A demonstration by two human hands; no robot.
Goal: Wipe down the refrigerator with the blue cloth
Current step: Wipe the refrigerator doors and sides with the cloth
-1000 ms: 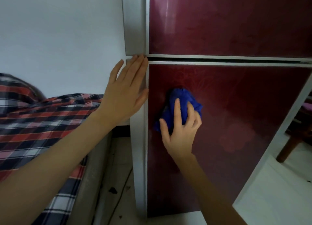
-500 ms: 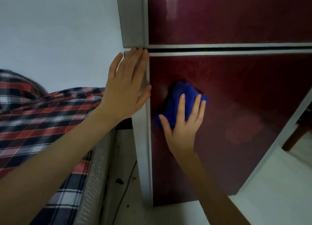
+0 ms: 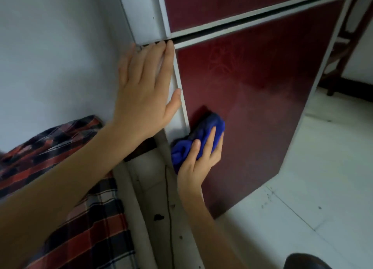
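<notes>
The left hand (image 3: 145, 91) lies flat and open on the grey left side of the fridge (image 3: 145, 16). Its fingers are straight, with the tips at the dark gap between the upper door (image 3: 222, 4) and the lower door (image 3: 262, 87), and the thumb reaches to the lower door's pale edge strip. The blue cloth (image 3: 203, 131) is bunched against the dark red lower door, close to its left edge and about halfway down. The right hand (image 3: 198, 163) presses it there from the near side, fingers and thumb laid nearly straight over the cloth rather than wrapped round it. To the left of the fridge is a pale wall (image 3: 50, 56), and below the left forearm lies a plaid fabric (image 3: 60, 157) in red, black and white. A thin dark cord (image 3: 168, 198) runs down the narrow strip between fabric and fridge. The floor (image 3: 302, 208) to the right is pale tile with a few dark specks, and dark wooden furniture (image 3: 341, 52) stands at the far right.
</notes>
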